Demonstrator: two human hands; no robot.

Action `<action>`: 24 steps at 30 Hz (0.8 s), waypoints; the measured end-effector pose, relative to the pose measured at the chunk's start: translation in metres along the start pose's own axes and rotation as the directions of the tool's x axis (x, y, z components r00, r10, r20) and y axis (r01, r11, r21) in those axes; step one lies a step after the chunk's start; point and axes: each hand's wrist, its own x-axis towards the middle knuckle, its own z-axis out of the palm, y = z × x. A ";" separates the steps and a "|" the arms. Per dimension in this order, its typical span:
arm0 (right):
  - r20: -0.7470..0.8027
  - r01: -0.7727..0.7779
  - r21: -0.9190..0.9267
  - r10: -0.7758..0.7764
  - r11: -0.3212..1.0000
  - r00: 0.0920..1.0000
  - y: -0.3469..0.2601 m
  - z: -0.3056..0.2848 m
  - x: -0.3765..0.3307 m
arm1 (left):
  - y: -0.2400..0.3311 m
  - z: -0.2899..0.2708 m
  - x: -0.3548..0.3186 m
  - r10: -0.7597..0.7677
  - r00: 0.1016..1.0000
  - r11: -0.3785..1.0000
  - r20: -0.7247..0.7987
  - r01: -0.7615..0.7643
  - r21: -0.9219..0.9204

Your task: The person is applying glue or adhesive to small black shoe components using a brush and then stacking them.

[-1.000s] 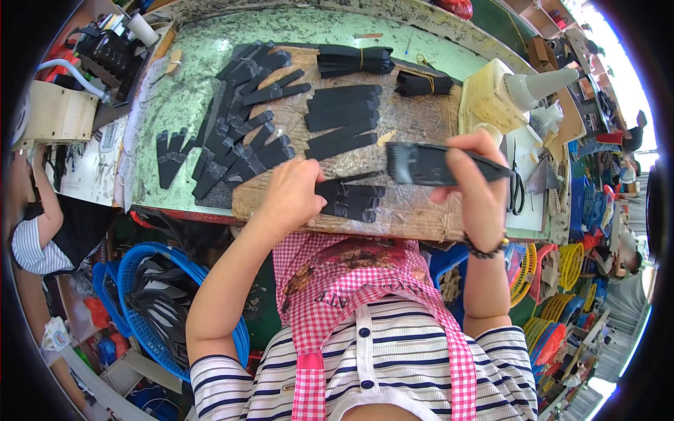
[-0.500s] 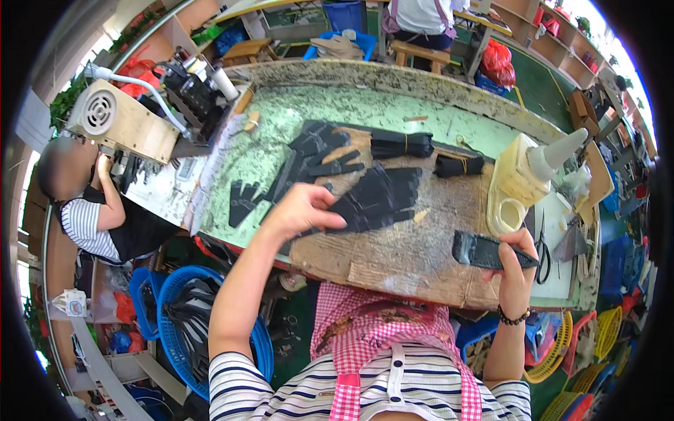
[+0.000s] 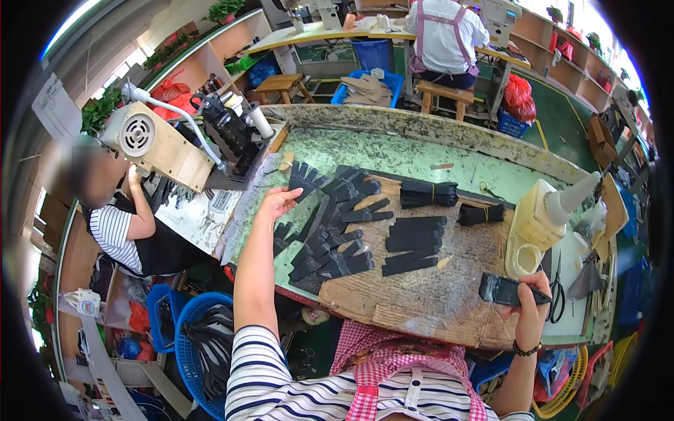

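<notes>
Nearest, a striped sleeve and a red checked apron (image 3: 393, 365) at the lower edge. Right hand (image 3: 530, 309) low at the right, fingers closed around a dark flat brush-like tool (image 3: 504, 289), held over the near right corner of the worn wooden board (image 3: 435, 302). Just past that hand, scissors (image 3: 557, 288) lying on the counter (image 3: 421, 158) and a cream plastic glue jug (image 3: 537, 224) with a cone spout standing at the board's right end. On the board's middle, black flat strips (image 3: 414, 242) laid in a fanned row, side by side and overlapping. Left of those, black finger-shaped cut pieces (image 3: 330, 249) spread over the board's left end and onto the green counter top. Left hand (image 3: 279, 203) stretched out to the far left, palm up, fingers spread and loose, gripping nothing, hovering right by the leftmost cut pieces at the counter's edge. Farther back on the board, two tied black bundles (image 3: 428, 193), the smaller one near the jug. Below the counter on the left, a blue basket (image 3: 189, 323) with dark pieces inside. Beyond, at the left, another person in a striped shirt (image 3: 116, 231) beside a boxy cream machine (image 3: 154, 144). Farthest off, a person in a white top (image 3: 446, 38) seated on a wooden stool, back turned.
</notes>
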 end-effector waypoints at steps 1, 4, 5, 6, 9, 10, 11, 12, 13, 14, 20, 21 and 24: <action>0.005 0.001 -0.017 -0.001 1.000 1.000 -0.001 0.002 0.002 | -0.009 0.001 0.005 -0.008 0.995 0.998 -0.097 0.013 0.057; -0.002 0.037 -0.027 -0.037 0.999 0.999 -0.002 -0.002 0.008 | 0.012 0.042 -0.036 0.566 0.787 0.405 -0.247 -0.005 0.914; 0.005 0.066 -0.048 -0.066 0.997 0.998 -0.002 -0.008 0.010 | 0.030 0.060 -0.067 0.615 0.773 0.215 -0.155 0.024 0.976; -0.062 0.066 -0.116 -0.073 0.991 0.995 -0.015 -0.010 0.001 | 0.040 0.094 -0.080 0.653 0.755 0.200 -0.054 -0.103 0.974; -0.125 0.079 -0.161 -0.099 0.984 0.987 -0.017 -0.028 0.021 | 0.018 0.178 -0.148 0.654 0.491 0.061 0.575 -0.792 0.607; -0.113 0.065 -0.182 -0.087 0.981 0.990 -0.020 -0.036 0.027 | 0.007 0.205 -0.171 0.576 0.446 0.026 0.685 -0.848 0.530; -0.099 0.059 -0.199 -0.080 0.978 0.992 -0.025 -0.043 0.033 | -0.011 0.221 -0.180 0.574 0.352 -0.100 0.739 -0.866 0.490; -0.089 0.082 -0.217 -0.103 0.973 0.991 -0.030 -0.049 0.038 | -0.014 0.230 -0.182 0.608 0.375 -0.092 0.700 -0.842 0.532; -0.082 0.103 -0.240 -0.126 0.965 0.989 -0.035 -0.054 0.041 | -0.018 0.240 -0.182 0.641 0.394 -0.079 0.659 -0.820 0.567; -0.103 0.096 -0.288 -0.131 0.953 0.986 -0.042 -0.061 0.042 | -0.021 0.246 -0.181 0.634 0.422 -0.019 0.648 -0.829 0.559; 0.062 0.134 -0.573 -0.121 0.809 0.991 -0.018 -0.074 0.074 | -0.054 0.233 -0.195 0.690 0.403 -0.058 0.602 -0.797 0.601; 0.101 0.182 -0.659 -0.154 0.729 0.983 -0.008 -0.077 0.078 | -0.058 0.234 -0.196 0.700 0.374 -0.102 0.609 -0.791 0.603; 0.214 0.317 -0.796 -0.249 0.515 0.945 -0.002 -0.067 0.074 | -0.051 0.240 -0.198 0.671 0.396 -0.047 0.627 -0.821 0.569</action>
